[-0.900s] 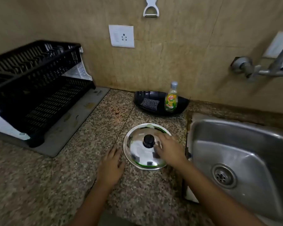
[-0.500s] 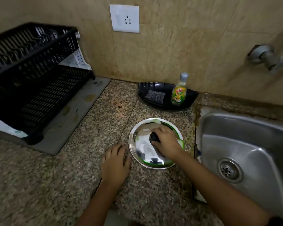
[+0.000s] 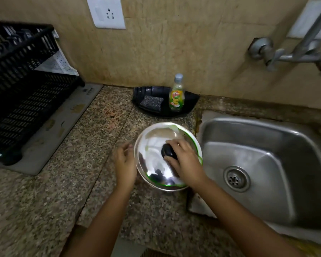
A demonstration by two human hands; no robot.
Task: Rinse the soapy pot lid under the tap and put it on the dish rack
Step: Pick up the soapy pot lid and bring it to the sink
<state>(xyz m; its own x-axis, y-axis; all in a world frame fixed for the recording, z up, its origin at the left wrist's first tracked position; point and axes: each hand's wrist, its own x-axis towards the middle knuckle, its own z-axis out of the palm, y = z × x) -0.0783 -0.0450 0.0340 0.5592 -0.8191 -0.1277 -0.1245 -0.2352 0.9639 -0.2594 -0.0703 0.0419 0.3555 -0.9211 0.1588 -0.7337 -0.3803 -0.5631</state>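
Stainless steel pot lid point(image 3: 157, 158), domed, black knob point(image 3: 168, 152) at centre, green soap residue around the rim; located on the granite counter point(image 3: 63, 191) just beside the sink point(image 3: 267, 164), apparently tilted, near edge raised. Right hand point(image 3: 183, 160): fingers curled around the knob, gripping it, likely the one dry, secure hold on a slippery piece. Left hand point(image 3: 125, 164): fingers loosely open, at the lid's left rim, contact uncertain; probably steadying it. Tap point(image 3: 293, 54): wall-mounted above the sink, no water seen running. Dish rack point(image 3: 22, 86): black plastic, two tiers, well apart to the left. Also present: dish soap bottle point(image 3: 176, 93) and scrub pad point(image 3: 151, 102) in a black tray point(image 3: 190, 102) against the wall.
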